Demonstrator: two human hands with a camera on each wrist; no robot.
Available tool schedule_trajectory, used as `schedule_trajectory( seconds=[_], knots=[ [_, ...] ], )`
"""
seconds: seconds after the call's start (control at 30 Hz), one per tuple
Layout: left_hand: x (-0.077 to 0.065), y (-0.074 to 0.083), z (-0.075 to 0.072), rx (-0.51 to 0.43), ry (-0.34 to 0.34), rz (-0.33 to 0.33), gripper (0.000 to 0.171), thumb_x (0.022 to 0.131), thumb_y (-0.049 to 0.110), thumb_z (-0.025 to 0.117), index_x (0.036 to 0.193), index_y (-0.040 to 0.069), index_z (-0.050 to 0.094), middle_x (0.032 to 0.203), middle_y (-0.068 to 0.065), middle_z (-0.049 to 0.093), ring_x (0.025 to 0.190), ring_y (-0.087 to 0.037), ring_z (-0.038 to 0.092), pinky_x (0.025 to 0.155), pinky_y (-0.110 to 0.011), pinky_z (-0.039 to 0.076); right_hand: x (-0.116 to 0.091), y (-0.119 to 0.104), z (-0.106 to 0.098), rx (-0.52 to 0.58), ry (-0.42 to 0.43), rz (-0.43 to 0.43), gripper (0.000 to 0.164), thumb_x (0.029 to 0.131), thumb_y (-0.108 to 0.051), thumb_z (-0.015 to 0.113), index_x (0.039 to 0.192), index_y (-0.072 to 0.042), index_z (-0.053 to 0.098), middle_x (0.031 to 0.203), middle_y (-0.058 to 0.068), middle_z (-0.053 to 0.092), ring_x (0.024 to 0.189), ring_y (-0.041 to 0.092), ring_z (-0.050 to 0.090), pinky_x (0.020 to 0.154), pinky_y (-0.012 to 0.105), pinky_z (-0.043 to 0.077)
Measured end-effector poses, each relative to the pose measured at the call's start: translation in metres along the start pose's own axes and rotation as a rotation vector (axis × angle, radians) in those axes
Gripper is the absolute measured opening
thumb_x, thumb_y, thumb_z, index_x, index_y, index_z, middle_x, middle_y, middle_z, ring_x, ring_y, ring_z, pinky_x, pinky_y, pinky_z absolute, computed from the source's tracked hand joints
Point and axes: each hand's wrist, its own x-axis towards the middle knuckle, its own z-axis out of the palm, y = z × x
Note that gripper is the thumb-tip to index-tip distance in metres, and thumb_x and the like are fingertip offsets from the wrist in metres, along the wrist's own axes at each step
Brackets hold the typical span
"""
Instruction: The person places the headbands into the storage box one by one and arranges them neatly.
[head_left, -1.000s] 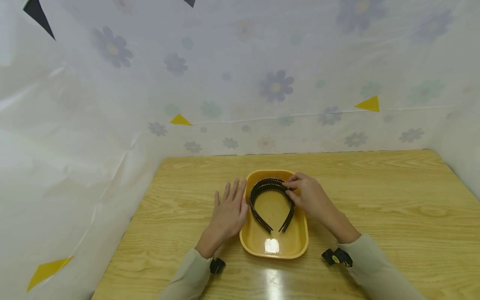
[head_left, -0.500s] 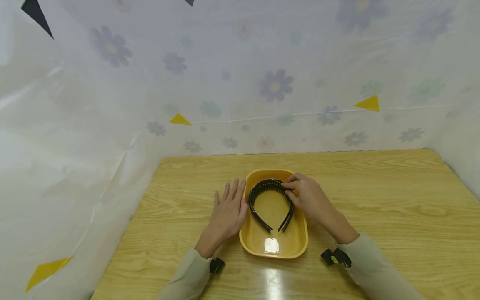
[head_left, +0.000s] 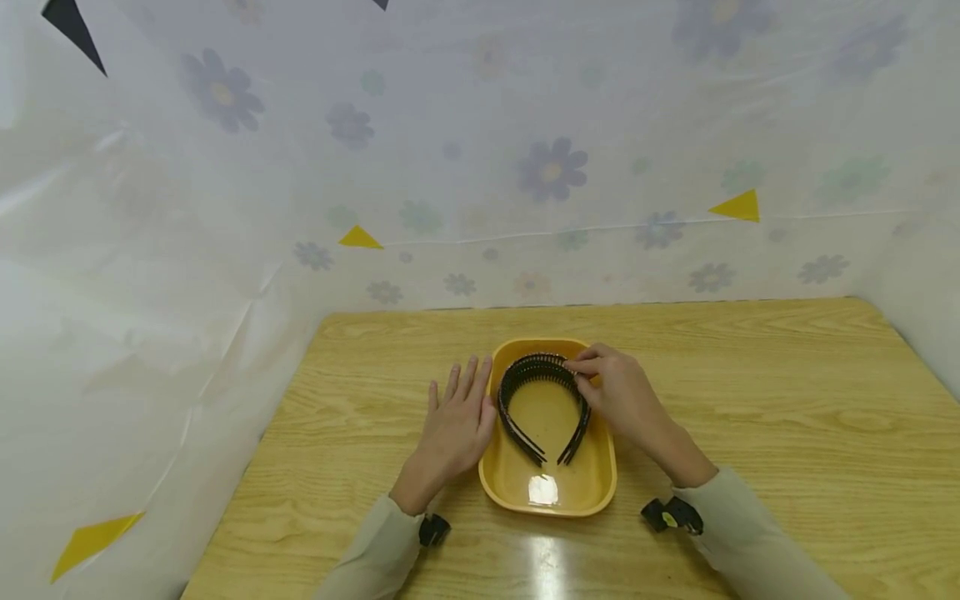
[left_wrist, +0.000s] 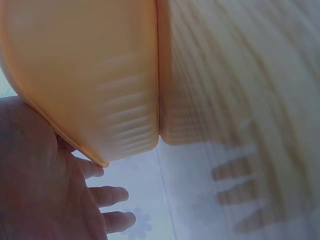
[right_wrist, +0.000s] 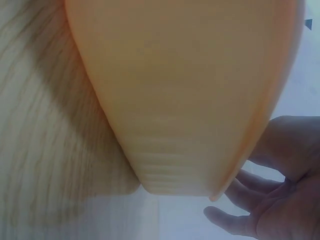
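Note:
Black headbands with comb teeth (head_left: 538, 363) lie nested in a yellow plastic tray (head_left: 549, 429), their ends towards the person. At the upper right of the arc, my right hand (head_left: 618, 392) pinches a headband between thumb and fingers. My left hand (head_left: 453, 429) rests with fingers extended along the tray's left rim. From the left wrist, the tray's outer wall (left_wrist: 90, 75) shows, with the left palm (left_wrist: 40, 180) at its rim. In the right wrist view the right hand (right_wrist: 290, 200) reaches over the rim, and the tray wall hides the pinched part.
The tray stands on a wood-grain table (head_left: 765, 400). Behind it hangs a pale flower-printed sheet (head_left: 450, 167), with another white sheet (head_left: 150, 317) along the left. Yellow triangles (head_left: 738, 207) are stuck on the sheets. Each forearm wears a black wrist camera (head_left: 672, 515).
The pinched headband has shifted slightly up and apart from the others, so their left ends spread a little more. The left hand and the tray hold still.

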Motion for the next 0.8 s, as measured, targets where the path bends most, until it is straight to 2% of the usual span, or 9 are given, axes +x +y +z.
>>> schedule_trajectory(
  seconds=[0.1,0.33,0.57,0.8],
  knots=[
    [0.0004,-0.0010,0.0007,-0.003,0.004,0.001,0.057,0.111,0.031,0.023,0.167,0.018,0.018,0.170,-0.010,0.019,0.155,-0.038,0.014,0.118,-0.070,0.010,-0.0001,0.0000,0.0007,0.024,0.014,0.006,0.021,0.088,0.005,0.076,0.108,0.003,0.079,0.105,0.015,0.069,0.084,0.028,0.070,0.061,0.032,0.055],
    [0.0005,-0.0016,0.0003,-0.010,-0.002,-0.005,0.057,0.112,0.031,0.023,0.167,0.017,0.017,0.170,-0.010,0.018,0.155,-0.039,0.015,0.119,-0.069,0.008,0.0001,0.0001,0.0073,-0.042,0.022,-0.013,0.021,0.087,0.005,0.078,0.108,0.003,0.079,0.104,0.014,0.069,0.084,0.028,0.068,0.065,0.037,0.056],
    [-0.0012,-0.0002,-0.0010,-0.011,-0.002,-0.002,0.057,0.112,0.031,0.024,0.167,0.017,0.017,0.170,-0.009,0.017,0.155,-0.038,0.014,0.118,-0.070,0.008,-0.0012,-0.0050,0.0074,-0.098,-0.012,-0.003,0.022,0.088,0.002,0.077,0.110,0.003,0.079,0.107,0.014,0.068,0.079,0.024,0.066,0.062,0.033,0.052],
    [-0.0007,-0.0002,-0.0005,-0.005,-0.003,0.004,0.058,0.112,0.032,0.023,0.167,0.019,0.015,0.171,-0.009,0.017,0.156,-0.038,0.014,0.118,-0.070,0.008,-0.0026,-0.0077,0.0072,-0.121,-0.042,0.003,0.023,0.089,0.003,0.076,0.111,0.004,0.078,0.108,0.016,0.068,0.081,0.025,0.065,0.063,0.033,0.051]
  ],
)
